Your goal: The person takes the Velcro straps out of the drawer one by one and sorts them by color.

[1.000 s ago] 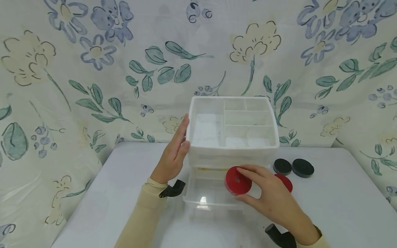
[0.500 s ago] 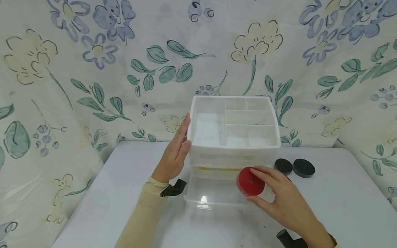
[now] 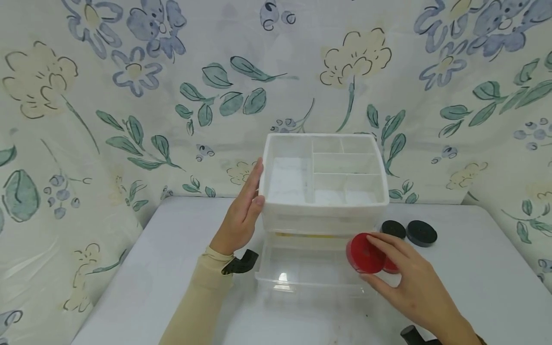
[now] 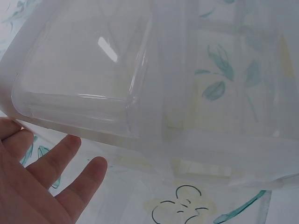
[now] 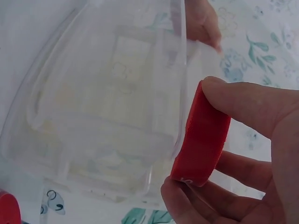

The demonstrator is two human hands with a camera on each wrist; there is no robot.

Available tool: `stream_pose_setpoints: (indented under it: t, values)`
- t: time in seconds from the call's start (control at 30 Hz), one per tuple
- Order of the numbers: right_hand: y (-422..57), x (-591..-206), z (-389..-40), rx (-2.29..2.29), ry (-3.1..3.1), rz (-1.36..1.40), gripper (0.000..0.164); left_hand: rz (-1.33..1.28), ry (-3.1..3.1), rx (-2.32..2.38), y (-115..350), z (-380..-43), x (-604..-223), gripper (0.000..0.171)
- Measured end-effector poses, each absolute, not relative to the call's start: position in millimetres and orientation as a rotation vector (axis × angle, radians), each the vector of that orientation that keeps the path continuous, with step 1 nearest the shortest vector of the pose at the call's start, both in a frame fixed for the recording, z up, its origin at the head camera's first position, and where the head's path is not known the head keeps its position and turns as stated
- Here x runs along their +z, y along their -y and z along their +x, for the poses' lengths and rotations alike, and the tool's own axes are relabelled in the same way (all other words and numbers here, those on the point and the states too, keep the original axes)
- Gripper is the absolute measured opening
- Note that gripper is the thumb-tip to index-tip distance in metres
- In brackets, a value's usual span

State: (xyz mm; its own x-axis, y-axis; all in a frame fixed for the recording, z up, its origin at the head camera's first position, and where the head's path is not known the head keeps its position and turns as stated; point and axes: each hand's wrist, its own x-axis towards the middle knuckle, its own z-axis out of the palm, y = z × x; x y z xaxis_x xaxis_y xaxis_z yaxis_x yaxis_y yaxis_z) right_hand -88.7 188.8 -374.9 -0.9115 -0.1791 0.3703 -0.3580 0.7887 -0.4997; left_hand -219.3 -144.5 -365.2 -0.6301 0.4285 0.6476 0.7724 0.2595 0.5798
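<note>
A roll of red ribbon [image 3: 361, 254] is pinched between the thumb and fingers of my right hand [image 3: 416, 285]. It hovers over the right end of a clear drawer [image 3: 293, 266], pulled out at the bottom of a white plastic organizer [image 3: 323, 214]. In the right wrist view, the red roll [image 5: 201, 137] stands on edge in my grip, beside the drawer's wall. My left hand [image 3: 238, 221] rests against the organizer's left side with fingers extended; the left wrist view shows its fingertips near the lower edge. Behind the held roll, a second red roll [image 3: 390, 267] is partly hidden.
Two black rolls, one nearer [image 3: 393, 229] and one farther right [image 3: 421, 234], lie on the white table [image 3: 465, 278] right of the organizer. The organizer's top has divided compartments [image 3: 345, 165]. A flowered cloth [image 3: 172, 120] hangs behind the table.
My right hand has moved rightward with the red roll, from over the drawer's middle to its right end. My left hand has stayed against the organizer.
</note>
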Motion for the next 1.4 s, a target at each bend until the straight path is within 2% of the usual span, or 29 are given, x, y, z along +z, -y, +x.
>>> stream_pose_setpoints:
  t: [0.53,1.4]
  values:
    - [-211.8,-388.1,-89.2,0.756,2.693,0.311,0.072,-1.103,2.179,-1.330,144.9,-219.7,-365.6,0.062]
    - [-245.0,-397.8,-102.5,0.665,2.692,0.218,0.075,-1.115,2.175,-1.345,145.2,-219.9,-364.4,0.060]
